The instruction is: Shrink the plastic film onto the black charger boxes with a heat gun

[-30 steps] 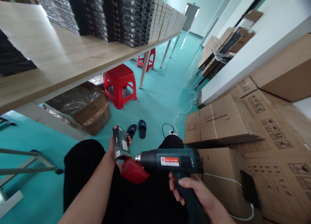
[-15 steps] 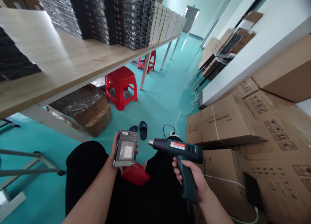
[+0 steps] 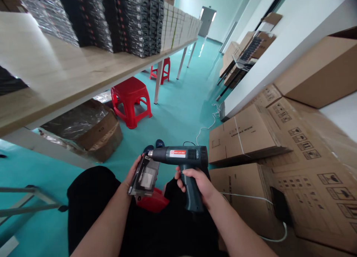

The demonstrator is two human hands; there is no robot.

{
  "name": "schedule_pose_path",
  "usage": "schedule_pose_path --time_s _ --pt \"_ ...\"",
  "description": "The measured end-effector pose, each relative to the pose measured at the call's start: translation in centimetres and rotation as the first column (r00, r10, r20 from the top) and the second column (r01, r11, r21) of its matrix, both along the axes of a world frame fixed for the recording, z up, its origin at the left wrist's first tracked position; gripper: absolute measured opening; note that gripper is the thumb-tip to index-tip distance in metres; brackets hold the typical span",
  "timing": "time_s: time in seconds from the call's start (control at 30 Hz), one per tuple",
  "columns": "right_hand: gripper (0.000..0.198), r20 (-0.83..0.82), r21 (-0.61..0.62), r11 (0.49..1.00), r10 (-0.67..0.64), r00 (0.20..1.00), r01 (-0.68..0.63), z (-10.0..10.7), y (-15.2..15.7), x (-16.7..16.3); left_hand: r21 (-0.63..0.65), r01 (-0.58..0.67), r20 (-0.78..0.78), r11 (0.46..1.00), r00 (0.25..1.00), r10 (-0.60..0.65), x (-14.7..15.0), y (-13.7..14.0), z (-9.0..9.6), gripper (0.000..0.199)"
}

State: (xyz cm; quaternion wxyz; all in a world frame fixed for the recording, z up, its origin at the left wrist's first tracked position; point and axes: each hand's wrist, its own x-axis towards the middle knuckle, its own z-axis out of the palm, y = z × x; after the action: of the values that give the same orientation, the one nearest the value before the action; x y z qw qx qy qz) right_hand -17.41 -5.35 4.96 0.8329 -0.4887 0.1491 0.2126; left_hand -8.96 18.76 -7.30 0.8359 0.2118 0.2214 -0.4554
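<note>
My left hand is closed around the side of a flat dark box with a pale square on its face; glossy clear wrap seems to cover it. The box is tilted above my lap. Wrapped around the grip of a dark green heat gun with a red and white label, my right hand holds it level. Its metal nozzle points left and lies over the upper edge of the box in this view; whether they touch I cannot tell.
A long wooden table at left bears stacks of wrapped black boxes and white boxes. Red stools, an open carton and slippers are on the floor. Large cartons line the right side, with a white cable nearby.
My right hand has brought the heat gun left, so its nozzle now overlaps the top of the box. The box has tilted a little in my left hand. The whole view has shifted slightly.
</note>
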Motion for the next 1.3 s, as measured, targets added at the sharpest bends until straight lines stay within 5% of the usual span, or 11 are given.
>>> schedule_pose_path --time_s 0.07,0.17,0.23,0.37,0.47,0.57,0.73,0.93,1.13,1.3 --pt "0.024 0.025 -0.077 0.980 0.188 0.982 -0.185 1.1 0.3 -0.1 0.050 -0.051 -0.003 0.997 0.999 0.051 0.1 0.1 -0.2 0.055" --pt "0.021 -0.020 -0.169 0.841 0.518 0.855 -0.514 2.8 0.2 -0.7 0.088 -0.160 0.047 0.983 0.987 0.156 0.2 0.0 -0.2 0.049" --pt "0.019 -0.030 -0.219 0.782 0.592 0.805 -0.584 3.4 0.1 -0.8 0.089 -0.195 0.063 0.977 0.980 0.190 0.2 -0.2 0.0 0.049" --pt "0.026 0.022 -0.271 0.911 0.327 0.945 -0.309 2.9 -0.3 0.9 0.070 -0.154 0.059 0.986 0.987 0.150 0.2 -0.1 0.5 0.051" --pt "0.028 0.038 -0.338 0.930 0.170 0.985 -0.147 1.9 -1.4 1.9 0.013 -0.078 0.044 0.997 0.996 0.077 0.3 0.2 0.6 0.061" --pt "0.026 -0.035 -0.351 0.902 0.256 0.966 -0.252 1.5 -2.7 0.8 0.047 -0.123 0.032 0.991 0.992 0.122 0.5 0.4 0.6 0.058" --pt "0.026 -0.168 -0.203 0.860 0.440 0.882 -0.468 1.1 -3.1 -2.7 0.115 -0.294 0.018 0.949 0.956 0.294 1.1 0.5 0.0 0.052" --pt "0.025 -0.060 -0.199 0.977 0.070 0.996 -0.081 -0.7 -2.8 -3.3 0.200 -0.446 0.038 0.872 0.893 0.448 1.3 0.9 -1.0 0.055" --pt "0.028 -0.033 -0.085 0.985 0.145 0.989 -0.147 -0.8 0.0 -4.3 0.185 -0.575 0.022 0.797 0.813 0.582 1.6 0.6 -1.9 0.043" --pt "0.028 0.022 -0.135 0.990 -0.039 0.999 0.042 -0.7 1.6 -3.1 0.268 -0.554 -0.052 0.788 0.808 0.586 1.4 1.0 -2.8 0.044"
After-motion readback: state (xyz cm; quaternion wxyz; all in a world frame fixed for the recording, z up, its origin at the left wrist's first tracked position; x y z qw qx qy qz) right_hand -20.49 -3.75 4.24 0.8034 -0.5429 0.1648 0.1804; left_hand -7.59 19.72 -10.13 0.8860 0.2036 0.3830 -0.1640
